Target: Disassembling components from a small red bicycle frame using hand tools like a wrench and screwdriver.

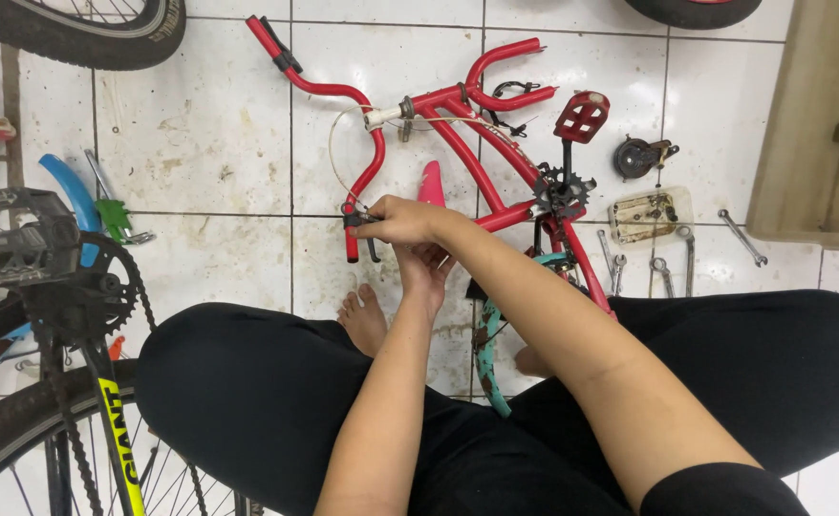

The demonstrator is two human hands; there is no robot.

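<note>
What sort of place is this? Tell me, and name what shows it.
Probably a home or small bicycle repair spot, worked on the floor. A stripped red bicycle frame lies on stained white floor tiles, spanners lie loose beside it, and both hands work at its handlebar.

Frame (pixel 477 162): on floor (pixel 209 153), ahead of knees.
Hands: right hand (pixel 405 222) above left hand (pixel 426 272), both at handlebar (pixel 367 162) grip, left of frame.
Pedal (pixel 581 117): right of frame.
Wrenches (pixel 673 258): farther right, beside tray (pixel 649 215).
Bike (pixel 66 315): far left.
</note>
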